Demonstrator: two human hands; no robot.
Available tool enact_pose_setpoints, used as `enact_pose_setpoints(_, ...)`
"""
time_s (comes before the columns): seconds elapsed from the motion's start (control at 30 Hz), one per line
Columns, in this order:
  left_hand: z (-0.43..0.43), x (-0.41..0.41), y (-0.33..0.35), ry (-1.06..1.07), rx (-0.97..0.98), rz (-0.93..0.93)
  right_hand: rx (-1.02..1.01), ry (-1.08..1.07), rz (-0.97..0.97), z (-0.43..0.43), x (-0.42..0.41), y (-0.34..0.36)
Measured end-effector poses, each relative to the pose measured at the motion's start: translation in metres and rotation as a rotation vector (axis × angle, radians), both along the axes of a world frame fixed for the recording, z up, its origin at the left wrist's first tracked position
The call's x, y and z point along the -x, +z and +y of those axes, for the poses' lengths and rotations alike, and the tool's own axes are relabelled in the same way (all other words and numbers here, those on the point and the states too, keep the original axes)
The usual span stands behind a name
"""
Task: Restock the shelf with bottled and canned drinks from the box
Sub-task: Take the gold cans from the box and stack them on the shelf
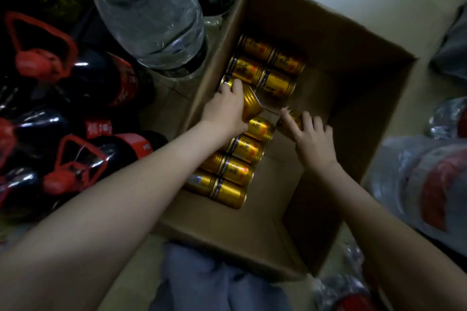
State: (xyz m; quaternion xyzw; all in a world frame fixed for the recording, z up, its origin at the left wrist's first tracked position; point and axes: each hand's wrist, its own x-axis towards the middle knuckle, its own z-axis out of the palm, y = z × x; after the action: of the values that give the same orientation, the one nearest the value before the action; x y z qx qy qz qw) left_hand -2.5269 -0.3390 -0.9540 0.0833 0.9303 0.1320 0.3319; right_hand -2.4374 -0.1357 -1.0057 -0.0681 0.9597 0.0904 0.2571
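An open cardboard box (353, 78) stands on the floor below me. Several gold drink cans (252, 72) lie on their sides along its left wall. My left hand (225, 108) reaches into the box and grips one gold can (250, 106), which is tilted up out of the row. My right hand (310, 139) is further right inside the box, its fingers curled over another gold can (294, 118) that is mostly hidden beneath them. The right half of the box floor is bare cardboard.
Large clear water bottles (151, 15) stand left of the box at the top. Dark cola bottles with red caps and handles (75, 98) lie at the left. Plastic-wrapped bottles with red labels (429, 184) sit at the right. My knee in blue fabric (202, 283) is below.
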Motion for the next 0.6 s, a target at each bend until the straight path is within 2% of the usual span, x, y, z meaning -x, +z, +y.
enact_pose_setpoints(0.1,-0.008,-0.013,0.077,0.192,-0.111,-0.037,0.053,0.049,0.023,-0.009,-0.006,0.092)
enact_pose_setpoints(0.27,-0.046,-0.038,0.253,0.373,-0.198,-0.043,0.320,0.121,0.097,-0.034,0.001,0.284)
enact_pose_setpoints(0.43,-0.105,-0.043,0.459,0.548,-0.255,0.118,0.669,0.213,0.230,-0.075,0.027,0.491)
enact_pose_setpoints(0.6,-0.155,-0.065,0.643,0.699,-0.335,0.353,0.876,0.392,0.319,-0.129,0.051,0.672)
